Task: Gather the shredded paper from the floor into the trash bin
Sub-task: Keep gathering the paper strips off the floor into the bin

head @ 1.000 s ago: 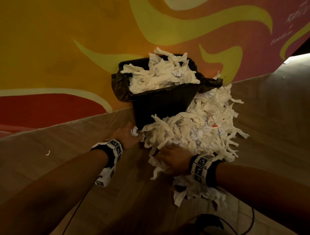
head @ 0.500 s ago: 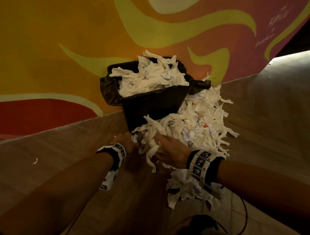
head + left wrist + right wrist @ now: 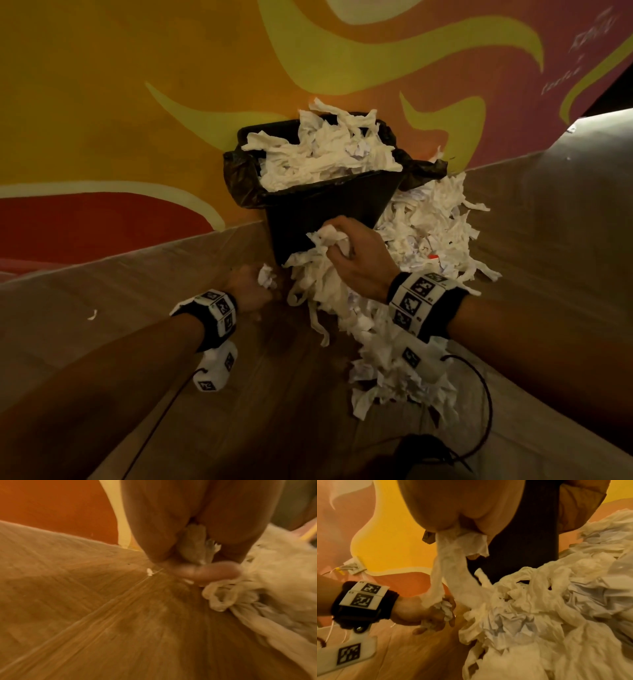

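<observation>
A black trash bin [image 3: 325,209] with a dark liner stands against the painted wall, heaped with white shredded paper [image 3: 325,154]. A large pile of shredded paper [image 3: 428,233] lies on the floor at its right and front. My right hand [image 3: 346,250] is raised in front of the bin's wall, gripping a bunch of paper strips [image 3: 318,284] that trail down to the pile. My left hand [image 3: 255,284] sits low by the bin's left foot, its fingers curled round a small wad of paper [image 3: 267,277]. The same wad [image 3: 444,607] shows in the right wrist view.
The wooden floor [image 3: 120,308] runs left of the bin, with one stray scrap [image 3: 91,314] on it. More shreds [image 3: 394,377] lie under my right forearm. A black cable [image 3: 479,404] loops on the floor at the lower right. The orange and yellow wall [image 3: 137,102] is behind the bin.
My right hand closed on a bunch of strips and rose from the floor pile up in front of the bin. My left hand stayed low, holding its wad.
</observation>
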The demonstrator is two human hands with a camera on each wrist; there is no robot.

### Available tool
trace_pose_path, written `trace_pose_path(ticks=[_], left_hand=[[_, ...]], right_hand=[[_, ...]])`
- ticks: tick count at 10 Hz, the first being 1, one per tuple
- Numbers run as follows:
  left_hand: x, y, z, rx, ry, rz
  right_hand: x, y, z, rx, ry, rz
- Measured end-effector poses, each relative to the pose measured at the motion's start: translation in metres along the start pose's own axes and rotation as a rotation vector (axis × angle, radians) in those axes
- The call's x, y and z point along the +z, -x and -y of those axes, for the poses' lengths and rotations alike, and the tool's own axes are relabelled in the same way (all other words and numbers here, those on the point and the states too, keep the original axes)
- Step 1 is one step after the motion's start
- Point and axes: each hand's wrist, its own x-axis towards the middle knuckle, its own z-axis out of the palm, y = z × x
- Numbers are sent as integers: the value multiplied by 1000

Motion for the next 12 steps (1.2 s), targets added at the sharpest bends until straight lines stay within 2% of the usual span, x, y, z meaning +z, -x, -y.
trace_pose_path(ticks=[1, 2, 3, 4, 5, 6, 7, 8, 9, 10, 11, 12], left_hand=[[6, 9, -12, 100, -177, 164], [20, 11, -14, 137, -177, 183], [30, 9, -22, 105, -56, 169], [43, -5, -26, 174, 95, 247], [45, -7, -33, 148, -149, 150], [41, -12, -33, 110, -218, 110], [29, -7, -34, 188, -94, 206], [17, 1, -26, 305, -2, 167], [0, 15, -18, 416, 72, 146], [-13, 24, -16, 488, 160, 110], [-27, 33, -20, 507, 226, 71], [-38, 39, -22, 516, 296, 34]], right_hand=[[0, -6, 5, 33, -32, 17], [-1, -9, 3, 94, -68, 91], [-4, -6, -2, 130, -2, 174], [-7, -3, -6, 184, 54, 210], [-8, 1, -16, 161, 203, 294], [-9, 6, -23, 162, 241, 354], [-11, 7, -26, 164, 231, 326], [-12, 6, -29, 144, 235, 318], [-12, 5, -33, 114, 248, 376], [-4, 4, -37, 89, 360, 504], [7, 5, -40, 128, 437, 587], [19, 4, -42, 85, 624, 652]])
